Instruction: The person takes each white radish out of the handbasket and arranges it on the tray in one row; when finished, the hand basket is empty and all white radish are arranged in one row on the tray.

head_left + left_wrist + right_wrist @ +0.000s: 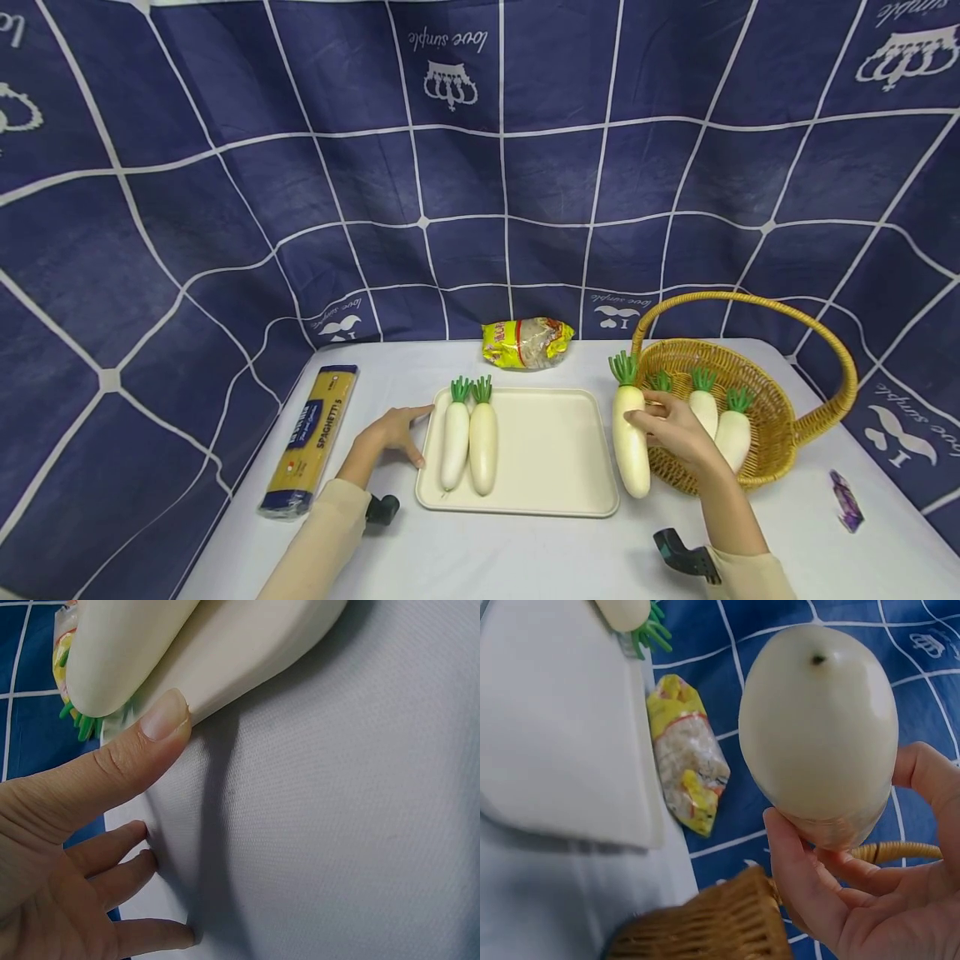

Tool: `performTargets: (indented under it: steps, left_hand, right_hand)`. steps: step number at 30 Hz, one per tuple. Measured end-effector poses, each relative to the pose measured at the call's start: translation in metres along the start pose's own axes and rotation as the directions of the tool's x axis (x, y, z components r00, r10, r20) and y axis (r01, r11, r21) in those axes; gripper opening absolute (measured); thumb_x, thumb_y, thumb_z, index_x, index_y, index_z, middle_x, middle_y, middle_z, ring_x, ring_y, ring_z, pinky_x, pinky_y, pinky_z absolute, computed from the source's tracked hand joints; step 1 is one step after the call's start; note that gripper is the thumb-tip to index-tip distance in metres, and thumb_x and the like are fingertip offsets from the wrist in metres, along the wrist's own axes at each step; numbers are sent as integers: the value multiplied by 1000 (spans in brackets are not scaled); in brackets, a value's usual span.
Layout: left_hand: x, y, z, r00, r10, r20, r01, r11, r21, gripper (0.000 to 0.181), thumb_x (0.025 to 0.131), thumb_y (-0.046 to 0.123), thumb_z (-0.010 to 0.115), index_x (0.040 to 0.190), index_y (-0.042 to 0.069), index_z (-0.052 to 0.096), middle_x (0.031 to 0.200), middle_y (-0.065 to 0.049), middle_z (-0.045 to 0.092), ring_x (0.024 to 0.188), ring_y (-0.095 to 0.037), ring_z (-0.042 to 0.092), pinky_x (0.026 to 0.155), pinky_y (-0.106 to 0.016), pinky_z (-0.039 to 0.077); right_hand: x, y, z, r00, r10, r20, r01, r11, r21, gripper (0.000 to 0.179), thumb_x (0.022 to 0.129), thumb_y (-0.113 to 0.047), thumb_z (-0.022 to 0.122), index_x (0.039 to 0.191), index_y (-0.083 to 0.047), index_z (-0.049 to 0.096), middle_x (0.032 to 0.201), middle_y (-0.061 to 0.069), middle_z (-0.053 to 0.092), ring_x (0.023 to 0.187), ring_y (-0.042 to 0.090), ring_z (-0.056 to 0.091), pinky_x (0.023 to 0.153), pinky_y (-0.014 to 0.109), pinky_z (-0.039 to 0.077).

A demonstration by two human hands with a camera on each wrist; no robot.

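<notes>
My right hand [676,427] grips a white radish [630,437] with green stem stubs, held up between the tray and the basket. In the right wrist view its rounded tip [817,720] faces the camera, with thumb and fingers around it. At the left edge of the cream tray [551,450] is my left hand [392,434], its thumb touching the rim and its fingers spread. Two white radishes, one whiter [455,446] and one creamier [483,450], lie side by side in the tray's left part. Several more radishes [733,437] lie in the wicker basket [772,417], partly hidden by my right hand.
A spaghetti pack [311,442] lies at the table's left. Behind the tray sits a yellow and clear food bag [527,342]. A small purple wrapper [847,501] is at the far right. The basket's tall handle [750,298] arches upward. A blue checked cloth [465,183] hangs behind.
</notes>
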State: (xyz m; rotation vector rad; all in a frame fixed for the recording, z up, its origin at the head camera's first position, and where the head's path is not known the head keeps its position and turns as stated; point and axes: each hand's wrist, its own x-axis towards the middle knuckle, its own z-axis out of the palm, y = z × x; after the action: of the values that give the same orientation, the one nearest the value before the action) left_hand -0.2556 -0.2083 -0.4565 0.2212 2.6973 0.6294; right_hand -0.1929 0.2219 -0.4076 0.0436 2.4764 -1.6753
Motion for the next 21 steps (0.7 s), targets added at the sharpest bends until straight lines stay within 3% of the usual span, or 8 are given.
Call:
performTargets:
  steps: [6, 15, 21]
  left_hand:
    - [-1, 0, 0, 1000, -11, 6, 11, 1000, -6, 106, 47, 21, 91, 141, 13, 44, 139, -24, 45, 130, -45, 36, 105, -61, 31]
    - [0, -1, 0, 1000, -6, 7, 6, 1000, -5, 107, 46, 22, 91, 142, 13, 43, 139, -23, 45, 130, -44, 37, 105, -61, 31]
    - [2, -2, 0, 1000, -1, 7, 1, 1000, -14, 108, 46, 21, 91, 142, 13, 43, 138, -23, 46, 129, -43, 38, 105, -60, 33]
  right_hand:
    - [6, 1, 12, 1000, -22, 18, 21, 998, 58, 72, 87, -15, 59, 139, 17, 21, 122, 36, 50, 88, 19, 62, 74, 32, 57]
    - [12, -2, 28, 1000, -17, 15, 16, 998, 67, 69, 85, -16, 60, 138, 14, 29, 116, 30, 55, 86, 18, 61, 72, 31, 56]
    - [19, -4, 39, 1000, -22, 20, 19, 988, 155, 64, 82, -11, 61, 135, 14, 35, 101, 22, 60, 75, 14, 61, 64, 26, 56]
